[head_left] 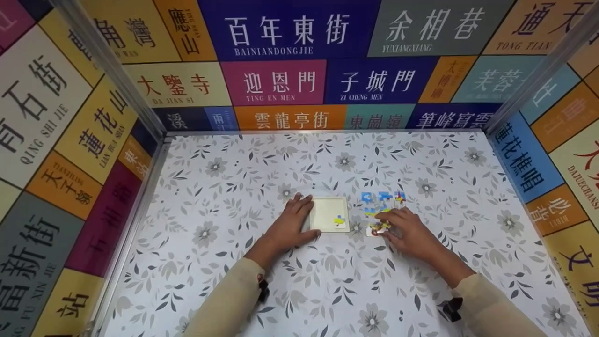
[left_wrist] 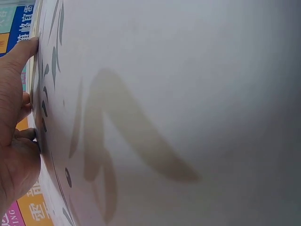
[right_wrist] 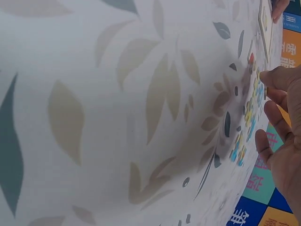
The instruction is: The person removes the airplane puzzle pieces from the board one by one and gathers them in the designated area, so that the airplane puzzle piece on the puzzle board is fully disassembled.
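A shallow cream puzzle tray (head_left: 327,210) lies on the table with one yellow-and-blue puzzle piece (head_left: 339,221) in its lower right corner. Along its left side rests my left hand (head_left: 297,222), fingers spread at the upper left and thumb at the lower left corner. In the left wrist view, that hand (left_wrist: 16,108) touches the tabletop and the tray's edge. To the right, several colourful puzzle pieces (head_left: 384,195) lie loosely grouped. Over the nearest of them, my right hand (head_left: 409,231) pinches a small puzzle piece between thumb and finger. The right wrist view shows this hand (right_wrist: 284,117) largely edge-on; the piece's picture is hidden.
A white tablecloth with grey flowers and leaves (head_left: 281,290) covers the table. Panels with large characters (head_left: 281,82) stand along the back and both sides. A dark wrist camera (head_left: 451,309) sits on the right sleeve, another (head_left: 263,291) on the left.
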A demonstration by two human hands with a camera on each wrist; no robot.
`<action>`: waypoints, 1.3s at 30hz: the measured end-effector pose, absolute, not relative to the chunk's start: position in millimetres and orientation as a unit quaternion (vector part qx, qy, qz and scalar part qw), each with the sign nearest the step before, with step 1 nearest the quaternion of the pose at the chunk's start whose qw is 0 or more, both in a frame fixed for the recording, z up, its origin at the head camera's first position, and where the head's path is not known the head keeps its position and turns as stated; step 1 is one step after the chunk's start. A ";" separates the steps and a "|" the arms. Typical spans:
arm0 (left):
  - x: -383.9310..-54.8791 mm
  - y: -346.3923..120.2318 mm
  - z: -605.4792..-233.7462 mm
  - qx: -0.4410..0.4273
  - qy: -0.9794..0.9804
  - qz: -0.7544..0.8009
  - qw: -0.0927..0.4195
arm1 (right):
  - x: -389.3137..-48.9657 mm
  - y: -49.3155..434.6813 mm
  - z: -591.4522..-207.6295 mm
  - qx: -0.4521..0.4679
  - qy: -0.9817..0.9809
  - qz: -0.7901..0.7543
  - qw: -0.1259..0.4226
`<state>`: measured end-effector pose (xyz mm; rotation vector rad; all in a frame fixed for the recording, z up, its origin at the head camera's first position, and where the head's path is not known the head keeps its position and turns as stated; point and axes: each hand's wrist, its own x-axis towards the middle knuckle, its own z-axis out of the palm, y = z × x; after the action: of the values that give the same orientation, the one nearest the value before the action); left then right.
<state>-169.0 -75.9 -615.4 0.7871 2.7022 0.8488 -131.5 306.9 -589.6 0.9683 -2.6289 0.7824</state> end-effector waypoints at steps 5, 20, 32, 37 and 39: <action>-169.3 -76.1 -617.0 0.269 0.915 0.285 0.099 | -127.6 315.1 -592.2 0.308 -0.908 0.264 0.106; -169.2 -77.0 -619.5 0.268 0.914 0.290 0.094 | -125.1 326.9 -597.8 0.288 -0.923 0.242 0.084; -169.2 -76.3 -618.0 0.266 0.915 0.289 0.093 | -127.0 325.2 -597.1 0.272 -0.929 0.246 0.055; -169.0 -76.1 -618.9 0.267 0.914 0.292 0.092 | -127.3 325.6 -596.6 0.276 -0.929 0.241 0.056; -168.8 -76.0 -619.2 0.267 0.914 0.292 0.091 | -127.1 325.3 -596.1 0.278 -0.929 0.239 0.054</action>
<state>-168.8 -76.0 -619.2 0.7929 2.7152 0.8669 -127.1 325.3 -596.1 0.8436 -2.8225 0.7271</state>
